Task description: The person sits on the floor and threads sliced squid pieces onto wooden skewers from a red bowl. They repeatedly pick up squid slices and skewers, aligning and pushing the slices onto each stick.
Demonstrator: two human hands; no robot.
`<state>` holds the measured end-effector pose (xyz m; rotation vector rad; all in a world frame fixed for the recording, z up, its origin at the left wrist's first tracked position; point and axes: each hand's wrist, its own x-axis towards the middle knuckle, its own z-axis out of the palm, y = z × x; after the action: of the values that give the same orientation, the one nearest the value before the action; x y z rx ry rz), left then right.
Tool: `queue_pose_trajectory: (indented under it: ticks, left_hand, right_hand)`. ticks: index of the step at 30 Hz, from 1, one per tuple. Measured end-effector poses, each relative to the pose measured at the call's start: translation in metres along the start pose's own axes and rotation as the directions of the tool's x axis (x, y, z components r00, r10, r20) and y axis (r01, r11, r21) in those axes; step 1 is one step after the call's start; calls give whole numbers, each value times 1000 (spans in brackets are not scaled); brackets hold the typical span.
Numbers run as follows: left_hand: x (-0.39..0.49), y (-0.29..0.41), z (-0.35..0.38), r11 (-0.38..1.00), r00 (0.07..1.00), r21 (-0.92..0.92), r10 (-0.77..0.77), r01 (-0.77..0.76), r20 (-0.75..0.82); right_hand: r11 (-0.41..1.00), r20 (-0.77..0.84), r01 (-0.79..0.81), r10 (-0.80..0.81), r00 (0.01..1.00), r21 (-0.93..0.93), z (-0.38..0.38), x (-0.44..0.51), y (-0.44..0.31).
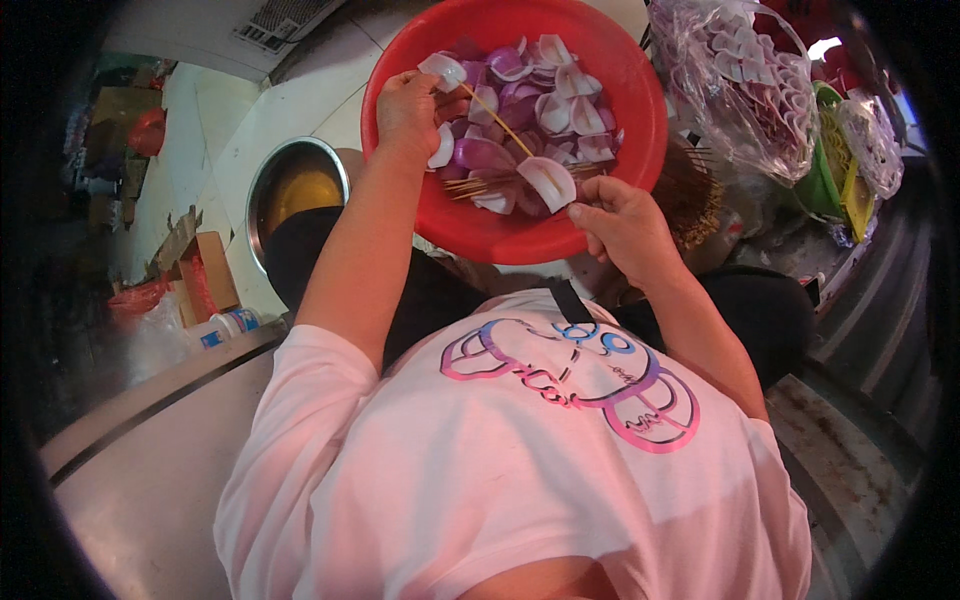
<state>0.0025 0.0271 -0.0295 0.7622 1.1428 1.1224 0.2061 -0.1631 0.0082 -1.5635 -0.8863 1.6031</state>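
A thin bamboo skewer point(495, 118) slants over a red plastic basin point(630, 90) of cut purple onion pieces point(517, 94). One curved onion piece point(546, 182) is threaded on its lower right part. Beside that piece, my right hand point(626, 229) pinches the skewer's near end. My left hand point(411, 109) grips another onion piece point(442, 70) at the skewer's far end; whether the point has gone through it cannot be made out. Below the left hand a further onion piece point(442, 146) shows. A bundle of bare skewers point(469, 186) lies across the onions inside the basin.
Left of the basin stands a metal bowl point(259, 202) with yellowish contents. To the right are a clear plastic bag point(739, 82) of skewered onion pieces, a cluster of upright skewers point(686, 195) and a green basket point(816, 191). An open cardboard box point(214, 270) sits at left.
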Motion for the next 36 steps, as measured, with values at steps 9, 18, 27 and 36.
queue_pose_trajectory:
  ticks: [9,18,27,36]
  left_hand:
    - [13,2,-10,962,987,-226,-159,154,-4]
    - [8,2,-4,993,996,-76,-90,89,-7]
    - [-1,-4,6,999,996,-3,-40,41,74]
    - [-26,-2,22,988,996,148,37,-48,81]
  right_hand:
    - [998,14,0,-1,1000,59,0,-2,3]
    - [999,2,3,-3,1000,51,1,2,7]
    - [998,20,5,-6,1000,62,2,1,13]
    - [987,26,-12,8,1000,160,4,0,14]
